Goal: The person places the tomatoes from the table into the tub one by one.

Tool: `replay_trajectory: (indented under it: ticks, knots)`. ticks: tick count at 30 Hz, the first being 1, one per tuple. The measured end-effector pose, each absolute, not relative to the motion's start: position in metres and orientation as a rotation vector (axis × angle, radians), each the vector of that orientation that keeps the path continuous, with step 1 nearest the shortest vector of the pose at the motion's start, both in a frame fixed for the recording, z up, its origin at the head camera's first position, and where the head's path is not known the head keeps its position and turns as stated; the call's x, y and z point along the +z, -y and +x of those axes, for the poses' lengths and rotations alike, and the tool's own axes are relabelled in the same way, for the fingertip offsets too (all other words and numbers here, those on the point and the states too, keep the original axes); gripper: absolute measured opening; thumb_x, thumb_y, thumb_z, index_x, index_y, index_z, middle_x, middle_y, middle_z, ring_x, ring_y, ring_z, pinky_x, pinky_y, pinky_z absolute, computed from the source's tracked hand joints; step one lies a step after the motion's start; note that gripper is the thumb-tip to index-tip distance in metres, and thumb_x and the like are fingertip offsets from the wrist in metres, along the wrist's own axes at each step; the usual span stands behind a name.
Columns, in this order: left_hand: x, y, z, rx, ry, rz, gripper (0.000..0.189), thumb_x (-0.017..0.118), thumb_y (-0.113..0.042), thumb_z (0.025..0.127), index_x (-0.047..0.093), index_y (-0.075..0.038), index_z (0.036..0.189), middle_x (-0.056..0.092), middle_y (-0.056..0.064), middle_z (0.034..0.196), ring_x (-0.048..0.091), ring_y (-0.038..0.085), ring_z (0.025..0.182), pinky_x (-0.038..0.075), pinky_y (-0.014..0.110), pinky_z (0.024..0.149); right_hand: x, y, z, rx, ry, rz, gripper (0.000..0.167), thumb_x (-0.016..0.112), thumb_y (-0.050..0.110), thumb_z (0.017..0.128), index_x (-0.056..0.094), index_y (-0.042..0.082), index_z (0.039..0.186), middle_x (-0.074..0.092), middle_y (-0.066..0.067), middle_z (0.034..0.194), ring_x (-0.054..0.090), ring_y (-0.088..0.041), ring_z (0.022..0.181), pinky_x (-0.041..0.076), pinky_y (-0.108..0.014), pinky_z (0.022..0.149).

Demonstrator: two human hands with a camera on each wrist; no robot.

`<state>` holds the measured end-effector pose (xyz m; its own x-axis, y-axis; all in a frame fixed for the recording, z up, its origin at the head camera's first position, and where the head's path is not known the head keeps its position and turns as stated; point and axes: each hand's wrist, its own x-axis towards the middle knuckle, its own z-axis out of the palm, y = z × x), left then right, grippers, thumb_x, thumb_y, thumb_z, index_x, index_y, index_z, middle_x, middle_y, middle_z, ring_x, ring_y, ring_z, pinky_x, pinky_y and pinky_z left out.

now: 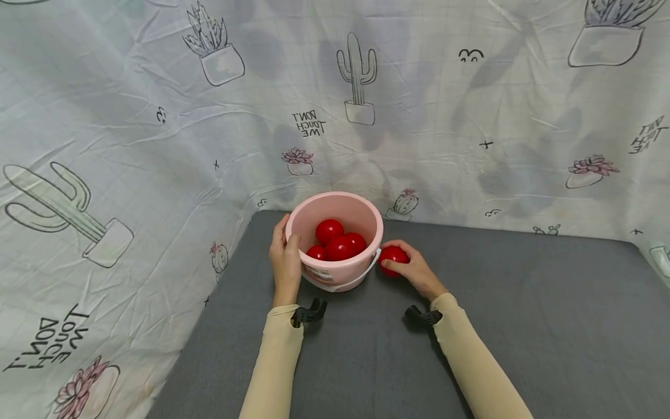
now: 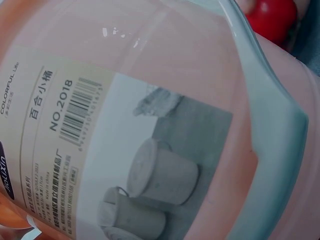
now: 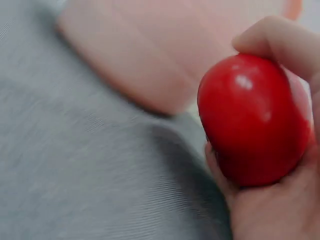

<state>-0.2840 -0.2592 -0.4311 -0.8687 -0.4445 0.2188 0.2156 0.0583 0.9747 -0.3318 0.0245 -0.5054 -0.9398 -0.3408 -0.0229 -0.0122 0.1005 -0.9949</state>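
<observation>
A pink bucket (image 1: 335,269) stands on the grey surface, its open top showing in the head view. Inside it lie several glossy red tomato-like fruits (image 1: 329,231). My left hand (image 1: 287,265) holds the bucket's left side, thumb toward the front and fingers farther back. The left wrist view is filled by the bucket's wall with a printed label (image 2: 100,150) and the pale handle (image 2: 277,120). Beside the bucket's right side, my right hand (image 1: 416,270) grips another smooth red tomato-like fruit (image 3: 255,120) between thumb and fingers. The right wrist view shows it apart from the table.
The grey table (image 1: 377,355) extends in front of the bucket and to the right. Behind and on the left hangs a white cloth (image 1: 429,105) printed with cacti and lettering. Black wrist bands (image 1: 310,312) sit at both cuffs.
</observation>
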Motion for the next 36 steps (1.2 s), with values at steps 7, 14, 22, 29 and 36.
replay_trajectory:
  ticks: [7, 14, 22, 29, 36]
  knots:
    - [-0.432, 0.260, -0.285, -1.863, 1.874, 0.216, 0.053, 0.046, -0.013, 0.095, 0.052, -0.016, 0.147, 0.053, 0.006, 0.151, 0.053, 0.023, 0.137, 0.044, 0.047, 0.115, -0.506, -0.037, -0.334, -2.252, -1.525, -0.370, 0.050, 0.054, 0.010, 0.102, 0.034, -0.002, 0.146, 0.055, -0.013, 0.138, 0.056, -0.024, 0.126, 0.057, -0.036, 0.099]
    - [-0.429, 0.260, -0.283, -1.877, 1.860, 0.232, 0.053, 0.046, -0.012, 0.095, 0.051, -0.015, 0.148, 0.053, 0.006, 0.152, 0.053, 0.024, 0.138, 0.043, 0.048, 0.115, -0.502, -0.041, -0.333, -2.320, -1.368, -0.384, 0.032, 0.048, 0.016, 0.106, 0.049, 0.007, 0.136, 0.064, -0.006, 0.130, 0.062, -0.021, 0.122, 0.056, -0.032, 0.099]
    - [-0.429, 0.259, -0.281, -1.882, 1.883, 0.255, 0.052, 0.045, -0.015, 0.096, 0.051, -0.017, 0.148, 0.052, 0.002, 0.153, 0.051, 0.020, 0.138, 0.042, 0.044, 0.117, -0.489, -0.058, -0.335, -2.436, -1.197, -0.372, 0.031, 0.041, 0.021, 0.107, 0.049, 0.011, 0.135, 0.063, -0.004, 0.129, 0.064, -0.021, 0.117, 0.058, -0.034, 0.096]
    - [-0.427, 0.260, -0.280, -1.876, 1.876, 0.234, 0.052, 0.045, -0.016, 0.097, 0.050, -0.017, 0.149, 0.051, 0.003, 0.153, 0.051, 0.021, 0.139, 0.041, 0.045, 0.117, -0.445, -0.079, -0.346, -2.521, -1.210, -0.448, 0.030, 0.041, 0.028, 0.107, 0.053, 0.015, 0.132, 0.063, -0.003, 0.128, 0.064, -0.020, 0.118, 0.059, -0.030, 0.090]
    - [-0.428, 0.260, -0.277, -1.883, 1.892, 0.250, 0.052, 0.045, -0.016, 0.098, 0.050, -0.017, 0.149, 0.050, 0.003, 0.154, 0.051, 0.023, 0.138, 0.042, 0.046, 0.116, -0.392, -0.089, -0.355, -2.528, -1.318, -0.567, 0.030, 0.045, 0.028, 0.106, 0.053, 0.015, 0.132, 0.061, -0.003, 0.129, 0.059, -0.020, 0.119, 0.059, -0.028, 0.090]
